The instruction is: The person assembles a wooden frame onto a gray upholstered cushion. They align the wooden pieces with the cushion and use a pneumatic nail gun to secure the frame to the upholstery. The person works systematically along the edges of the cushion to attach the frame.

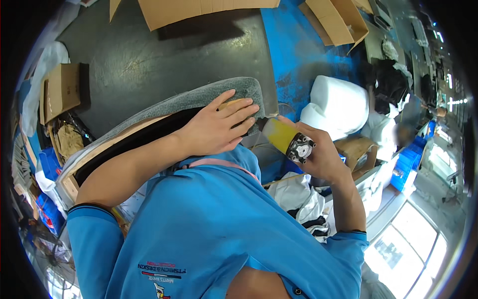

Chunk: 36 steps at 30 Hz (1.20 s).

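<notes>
A long upholstered piece (199, 94) with grey-green fabric and a pale wooden frame lies in front of me, its back open and lined in black. My left hand (214, 124) lies over its right end with the fingers spread, pressing on the frame's edge and the folded fabric. My right hand (321, 154) is wrapped around a yellow staple gun (279, 133) with a silver and black end cap. The tool's nose points at the right end of the piece, close to my left fingertips. Whether it touches the fabric I cannot tell.
The piece rests on a dark worktable (129, 65) beside a blue surface (294, 45). Cardboard boxes stand at the far edge (204, 11), at the far right (336, 22) and at the left (60, 92). To the right are a white foam roll (338, 104) and white cloth (298, 194).
</notes>
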Each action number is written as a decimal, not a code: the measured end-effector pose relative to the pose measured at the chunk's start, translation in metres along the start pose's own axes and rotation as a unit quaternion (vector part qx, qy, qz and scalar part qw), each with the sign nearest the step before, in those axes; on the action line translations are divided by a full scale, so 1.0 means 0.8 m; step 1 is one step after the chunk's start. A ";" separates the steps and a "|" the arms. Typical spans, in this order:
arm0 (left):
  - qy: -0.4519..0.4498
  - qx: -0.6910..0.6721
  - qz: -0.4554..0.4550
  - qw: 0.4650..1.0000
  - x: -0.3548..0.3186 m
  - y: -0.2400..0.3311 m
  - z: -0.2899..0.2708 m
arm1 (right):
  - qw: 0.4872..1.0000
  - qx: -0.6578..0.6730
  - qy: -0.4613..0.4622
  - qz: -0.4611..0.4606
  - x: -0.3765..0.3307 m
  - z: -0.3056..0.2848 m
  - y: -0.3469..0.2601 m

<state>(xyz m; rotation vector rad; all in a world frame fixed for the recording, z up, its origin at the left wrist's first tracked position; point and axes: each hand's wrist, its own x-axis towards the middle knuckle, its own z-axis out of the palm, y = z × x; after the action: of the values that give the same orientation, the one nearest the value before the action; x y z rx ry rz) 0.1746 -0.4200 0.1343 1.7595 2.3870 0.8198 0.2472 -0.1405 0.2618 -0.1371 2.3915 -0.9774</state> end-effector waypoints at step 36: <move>-0.108 -0.372 -0.115 0.915 0.074 -0.117 -0.012 | 0.984 0.128 0.093 0.085 -0.006 0.036 -0.027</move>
<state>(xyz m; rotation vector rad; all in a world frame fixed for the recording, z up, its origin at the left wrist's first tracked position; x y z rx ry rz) 0.0700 -0.3892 0.1152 1.1635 1.7350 1.2053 0.2642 -0.1724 0.2617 0.2607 2.3686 -1.2491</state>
